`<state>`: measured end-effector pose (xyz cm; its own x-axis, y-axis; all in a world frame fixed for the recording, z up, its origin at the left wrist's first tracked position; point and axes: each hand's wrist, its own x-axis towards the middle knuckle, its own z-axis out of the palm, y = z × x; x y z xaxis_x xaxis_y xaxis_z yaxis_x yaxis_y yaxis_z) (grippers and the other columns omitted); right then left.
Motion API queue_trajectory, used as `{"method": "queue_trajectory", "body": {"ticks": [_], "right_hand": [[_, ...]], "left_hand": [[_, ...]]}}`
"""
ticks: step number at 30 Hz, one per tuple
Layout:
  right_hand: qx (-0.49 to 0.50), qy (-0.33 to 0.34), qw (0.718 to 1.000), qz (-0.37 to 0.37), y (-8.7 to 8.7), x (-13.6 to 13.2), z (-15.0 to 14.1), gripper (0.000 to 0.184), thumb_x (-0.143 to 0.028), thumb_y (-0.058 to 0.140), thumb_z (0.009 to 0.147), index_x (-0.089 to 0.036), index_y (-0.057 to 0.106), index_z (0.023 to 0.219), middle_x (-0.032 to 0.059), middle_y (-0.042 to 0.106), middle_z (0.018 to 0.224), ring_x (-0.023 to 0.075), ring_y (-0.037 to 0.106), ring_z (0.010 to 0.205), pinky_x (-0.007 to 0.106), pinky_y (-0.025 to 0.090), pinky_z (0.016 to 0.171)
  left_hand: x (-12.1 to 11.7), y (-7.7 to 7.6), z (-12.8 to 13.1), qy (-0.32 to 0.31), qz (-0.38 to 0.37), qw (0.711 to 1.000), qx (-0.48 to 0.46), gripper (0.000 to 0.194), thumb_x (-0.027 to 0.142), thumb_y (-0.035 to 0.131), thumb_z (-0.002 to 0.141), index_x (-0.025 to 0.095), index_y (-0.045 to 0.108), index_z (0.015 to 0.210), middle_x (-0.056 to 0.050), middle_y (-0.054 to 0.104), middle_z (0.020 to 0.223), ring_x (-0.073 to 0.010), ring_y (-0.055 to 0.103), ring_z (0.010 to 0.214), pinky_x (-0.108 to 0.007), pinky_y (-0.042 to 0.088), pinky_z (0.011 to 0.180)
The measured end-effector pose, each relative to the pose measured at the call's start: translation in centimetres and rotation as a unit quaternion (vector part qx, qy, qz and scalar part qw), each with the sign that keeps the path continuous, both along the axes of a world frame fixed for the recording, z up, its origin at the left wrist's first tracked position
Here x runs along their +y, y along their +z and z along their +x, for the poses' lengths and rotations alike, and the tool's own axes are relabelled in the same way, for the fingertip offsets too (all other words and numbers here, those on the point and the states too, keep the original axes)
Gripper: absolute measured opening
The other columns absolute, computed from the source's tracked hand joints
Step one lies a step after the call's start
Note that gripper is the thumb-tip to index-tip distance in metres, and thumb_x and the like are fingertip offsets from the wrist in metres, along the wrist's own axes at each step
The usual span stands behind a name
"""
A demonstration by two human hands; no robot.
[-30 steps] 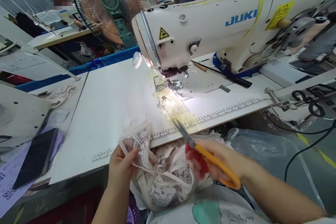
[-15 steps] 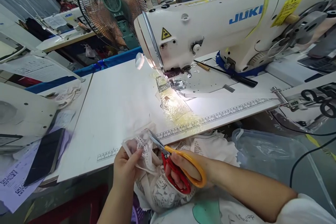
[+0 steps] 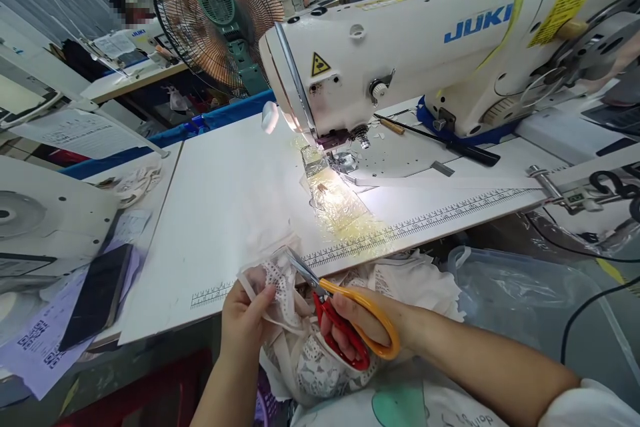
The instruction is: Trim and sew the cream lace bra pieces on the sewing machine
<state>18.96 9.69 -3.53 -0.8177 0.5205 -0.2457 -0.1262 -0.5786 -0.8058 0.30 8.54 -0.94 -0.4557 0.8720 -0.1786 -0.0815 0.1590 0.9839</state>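
My left hand [image 3: 250,310] pinches the edge of a pale lace garment [image 3: 320,370], thumb on top, near the front edge of the sewing table. Fingers of my right hand [image 3: 350,323] pass through the handles of a pair of scissors [image 3: 367,307], one handle orange and one red. The metal blades point up and left, their tips at the lace held by my left hand; whether they touch it I cannot tell. More of the pale garment hangs below the table edge and bunches over my lap.
A white JUKI sewing machine [image 3: 390,60] stands over the white table [image 3: 215,213], which has a printed ruler [image 3: 425,217] along its front. A black-handled tool [image 3: 473,152] lies beside it. At left is a dark phone [image 3: 97,297] on papers; behind, a fan [image 3: 217,10]. A clear bin [image 3: 525,287] sits at right.
The whole view has shifted slightly, so everything appears a little farther right. Both hands keep their hold on the lace garment and the scissors, with little visible movement.
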Motion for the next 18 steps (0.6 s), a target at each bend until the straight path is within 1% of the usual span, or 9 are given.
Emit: {"method": "queue_trajectory", "body": {"ticks": [7, 11, 14, 18], "right_hand": [[-0.007, 0.010, 1.000, 0.017, 0.17, 0.15, 0.10, 0.078, -0.092, 0.040, 0.056, -0.016, 0.050, 0.069, -0.0045, 0.048, 0.043, 0.0070, 0.042, 0.034, 0.020, 0.033, 0.034], [-0.003, 0.012, 1.000, 0.012, -0.14, 0.09, -0.16, 0.079, -0.093, 0.040, 0.056, -0.016, 0.050, 0.069, -0.0045, 0.048, 0.043, 0.0064, 0.041, 0.032, 0.020, 0.031, 0.033], [-0.004, 0.007, 1.000, 0.003, -0.30, 0.07, -0.32, 0.078, -0.092, 0.041, 0.056, -0.016, 0.050, 0.070, -0.0050, 0.048, 0.043, 0.0063, 0.041, 0.033, 0.019, 0.032, 0.033], [-0.012, 0.001, 1.000, -0.008, -0.21, 0.04, -0.38, 0.078, -0.092, 0.042, 0.055, -0.016, 0.050, 0.069, -0.0054, 0.048, 0.044, 0.0055, 0.041, 0.032, 0.019, 0.032, 0.032]], "left_hand": [[-0.27, -0.83, -0.96, -0.021, -0.028, 0.999, -0.025, 0.039, 0.038, 0.085, 0.044, 0.017, 0.057, 0.060, 0.003, 0.056, 0.049, -0.0097, 0.051, 0.041, -0.018, 0.041, 0.038], [-0.39, -0.84, -1.00, -0.034, -0.038, 0.998, -0.029, 0.039, 0.039, 0.085, 0.045, 0.018, 0.058, 0.062, 0.002, 0.057, 0.049, -0.0131, 0.053, 0.040, -0.022, 0.043, 0.037], [-0.36, -0.69, -0.78, -0.038, -0.042, 0.998, -0.029, 0.038, 0.040, 0.084, 0.045, 0.017, 0.060, 0.064, 0.000, 0.061, 0.051, -0.0159, 0.056, 0.042, -0.026, 0.046, 0.039], [-0.26, -0.53, -0.52, -0.030, -0.032, 0.999, -0.024, 0.038, 0.038, 0.085, 0.043, 0.017, 0.061, 0.063, 0.001, 0.060, 0.051, -0.0131, 0.055, 0.044, -0.021, 0.043, 0.040]]}}
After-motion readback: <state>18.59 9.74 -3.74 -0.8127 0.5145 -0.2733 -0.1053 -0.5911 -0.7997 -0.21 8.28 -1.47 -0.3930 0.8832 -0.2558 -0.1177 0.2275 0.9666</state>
